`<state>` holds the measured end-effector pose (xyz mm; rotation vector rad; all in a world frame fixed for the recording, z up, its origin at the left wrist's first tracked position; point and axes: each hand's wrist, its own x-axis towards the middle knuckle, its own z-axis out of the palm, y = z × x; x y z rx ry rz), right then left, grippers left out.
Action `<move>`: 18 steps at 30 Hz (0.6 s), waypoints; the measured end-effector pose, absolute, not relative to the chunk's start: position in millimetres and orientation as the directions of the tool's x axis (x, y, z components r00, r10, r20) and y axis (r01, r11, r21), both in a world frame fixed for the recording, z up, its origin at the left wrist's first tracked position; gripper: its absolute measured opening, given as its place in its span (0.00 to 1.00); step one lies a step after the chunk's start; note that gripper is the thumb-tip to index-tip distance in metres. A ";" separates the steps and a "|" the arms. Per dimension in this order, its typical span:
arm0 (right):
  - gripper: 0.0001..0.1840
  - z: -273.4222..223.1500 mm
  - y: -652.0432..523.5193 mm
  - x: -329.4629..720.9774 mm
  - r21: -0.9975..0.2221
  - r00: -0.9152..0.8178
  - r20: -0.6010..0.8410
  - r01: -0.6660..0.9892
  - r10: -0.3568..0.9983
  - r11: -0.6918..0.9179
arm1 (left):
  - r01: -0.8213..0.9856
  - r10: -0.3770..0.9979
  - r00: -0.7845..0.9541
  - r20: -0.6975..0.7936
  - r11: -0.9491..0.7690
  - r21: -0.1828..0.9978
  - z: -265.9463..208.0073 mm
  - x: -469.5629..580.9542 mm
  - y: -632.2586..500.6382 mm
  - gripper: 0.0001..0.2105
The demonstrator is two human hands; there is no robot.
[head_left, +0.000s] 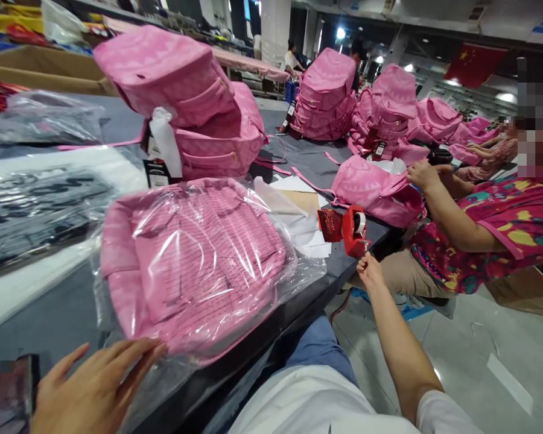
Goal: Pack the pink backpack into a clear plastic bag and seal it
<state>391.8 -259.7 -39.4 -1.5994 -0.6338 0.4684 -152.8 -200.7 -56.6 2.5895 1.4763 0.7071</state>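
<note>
A pink backpack lies on the table inside a clear plastic bag. My left hand rests at the bag's near left corner, fingers stretched out and touching the plastic. On the right, at the table's edge, stands a red tape dispenser with a white-cored roll. My right hand is just below it, thumb and fingers pinched on a shiny end of tape at the dispenser's front.
Stacked pink backpacks with hang tags stand behind the bagged one. Papers lie beside the dispenser. To the right a co-worker's hands handle another pink backpack. Flat plastic packages and a cardboard box are at left.
</note>
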 end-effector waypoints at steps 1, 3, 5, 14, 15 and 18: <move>0.35 -38.9 -255.7 379.4 -0.995 0.724 0.044 0.095 0.689 -0.037 | 0.807 0.835 0.410 0.366 -0.520 0.281 -45.5 -146.0 -203.3 0.19; 0.34 -30.9 -248.0 350.0 -0.999 0.614 0.009 0.031 0.789 -0.012 | 0.818 0.853 0.392 0.344 -0.494 0.293 -24.5 -132.6 -210.4 0.18; 0.31 -13.3 -241.7 317.4 -0.999 0.463 0.009 -0.036 0.886 0.029 | 0.836 0.889 0.381 0.253 -0.449 0.317 -7.5 -121.1 -216.2 0.17; 0.28 75.1 -160.8 149.3 -0.965 -0.737 0.049 0.140 0.674 0.223 | 0.904 0.940 0.337 0.046 -0.337 0.262 13.7 -104.1 -212.0 0.13; 0.28 73.4 -148.7 129.3 -0.941 -0.830 -0.022 0.206 0.558 0.268 | 0.904 0.940 0.338 0.050 -0.339 0.262 12.8 -104.1 -212.0 0.13; 0.26 57.5 -117.1 83.7 -0.776 -0.902 -0.252 0.404 0.349 0.484 | 0.895 0.939 0.338 0.067 -0.343 0.286 8.7 -105.8 -211.7 0.13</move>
